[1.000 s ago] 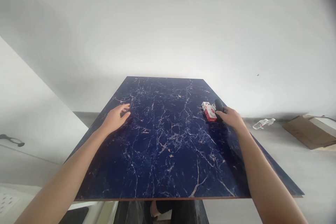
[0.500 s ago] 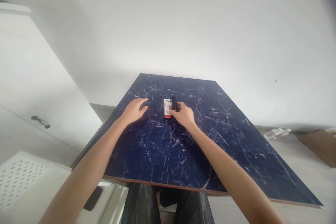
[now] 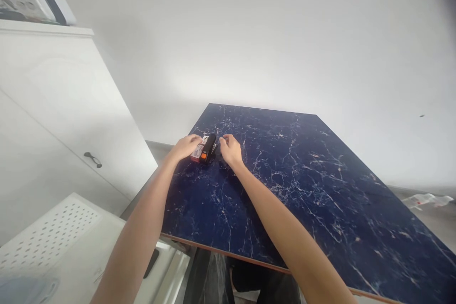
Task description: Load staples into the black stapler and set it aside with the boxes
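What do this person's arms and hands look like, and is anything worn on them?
The left hand and right hand are ungloved. The left forearm and right forearm taper toward the wrists, with no sleeve, watch, cable or marking in sight. Whether there are rings is too small to tell.

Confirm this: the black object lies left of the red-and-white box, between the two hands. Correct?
Wrong side: the head view shows the black object lying right of the red-and-white box, between the left hand and the right hand.
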A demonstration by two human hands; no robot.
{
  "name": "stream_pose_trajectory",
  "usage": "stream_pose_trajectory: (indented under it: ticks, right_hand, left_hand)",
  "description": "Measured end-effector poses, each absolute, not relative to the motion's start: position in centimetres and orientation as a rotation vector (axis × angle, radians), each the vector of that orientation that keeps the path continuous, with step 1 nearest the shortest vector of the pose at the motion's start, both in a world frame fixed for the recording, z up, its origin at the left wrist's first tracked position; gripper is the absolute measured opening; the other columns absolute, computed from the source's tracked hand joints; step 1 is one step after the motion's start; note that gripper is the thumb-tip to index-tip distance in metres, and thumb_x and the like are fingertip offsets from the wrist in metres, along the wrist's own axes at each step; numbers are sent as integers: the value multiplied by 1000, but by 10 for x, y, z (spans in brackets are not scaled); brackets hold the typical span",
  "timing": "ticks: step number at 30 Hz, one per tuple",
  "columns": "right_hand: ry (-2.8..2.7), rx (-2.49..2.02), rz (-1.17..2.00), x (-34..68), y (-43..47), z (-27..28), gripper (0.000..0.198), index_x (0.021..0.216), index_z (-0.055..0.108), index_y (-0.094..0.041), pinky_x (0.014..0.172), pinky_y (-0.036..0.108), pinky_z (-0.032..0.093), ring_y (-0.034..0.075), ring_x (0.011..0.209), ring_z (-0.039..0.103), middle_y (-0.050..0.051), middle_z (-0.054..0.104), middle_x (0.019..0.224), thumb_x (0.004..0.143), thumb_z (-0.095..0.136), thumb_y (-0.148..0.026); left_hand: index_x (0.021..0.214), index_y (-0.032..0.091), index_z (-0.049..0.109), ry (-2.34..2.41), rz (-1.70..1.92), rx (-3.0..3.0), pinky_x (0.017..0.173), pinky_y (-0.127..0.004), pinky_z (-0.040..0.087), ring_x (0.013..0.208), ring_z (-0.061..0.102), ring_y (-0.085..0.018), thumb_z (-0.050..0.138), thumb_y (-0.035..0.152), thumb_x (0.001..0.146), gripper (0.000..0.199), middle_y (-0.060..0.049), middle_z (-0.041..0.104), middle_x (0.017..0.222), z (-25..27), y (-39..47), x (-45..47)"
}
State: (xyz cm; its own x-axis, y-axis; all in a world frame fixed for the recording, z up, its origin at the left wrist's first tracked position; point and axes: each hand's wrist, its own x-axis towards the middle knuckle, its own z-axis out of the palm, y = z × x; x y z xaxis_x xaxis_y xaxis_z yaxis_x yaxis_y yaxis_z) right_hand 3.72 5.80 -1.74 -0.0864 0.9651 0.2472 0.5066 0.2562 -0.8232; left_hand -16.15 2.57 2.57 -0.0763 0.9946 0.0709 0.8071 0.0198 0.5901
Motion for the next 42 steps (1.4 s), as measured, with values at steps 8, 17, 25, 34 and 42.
stream_pose_trajectory:
  ticks: [8,17,25,34,42]
  right_hand:
    - [-2026,-948,858,49,89,-45,75,149,47,-20,118,36,38,17,136,55,6,61,145,78,40,1]
    - [-1935,-995,926,53,94,-43,65,139,57,-16,110,33,46,18,120,65,9,70,128,77,46,0]
    - [-2022,-1025,892,67,96,-33,47,117,72,-22,102,32,50,19,108,69,5,73,119,79,50,-4]
    - [-1979,-1283,829,102,111,-28,29,111,74,-21,95,31,51,17,96,70,3,76,105,90,55,-20]
    - [-2375,-1161,684,117,110,-6,43,100,80,-28,95,33,50,25,105,67,3,74,115,75,53,-5]
  left_hand:
    - [143,28,57,1482,345,1913,97,-34,52,118,66,-30,70,67,79,76,-7,59,147,39,13,-178]
    - [142,30,60,1361,418,1795,106,-40,48,130,58,-32,75,56,78,71,-4,58,148,35,20,-177]
    - [138,35,64,1342,459,1712,113,-46,44,138,51,-33,79,53,74,68,-2,46,158,29,26,-181]
    - [136,32,65,1525,505,1769,107,-41,48,131,57,-31,67,50,81,58,-5,60,145,33,21,-186]
    - [137,32,60,1720,281,2005,91,-36,54,116,65,-31,69,48,74,66,-5,65,136,39,16,-180]
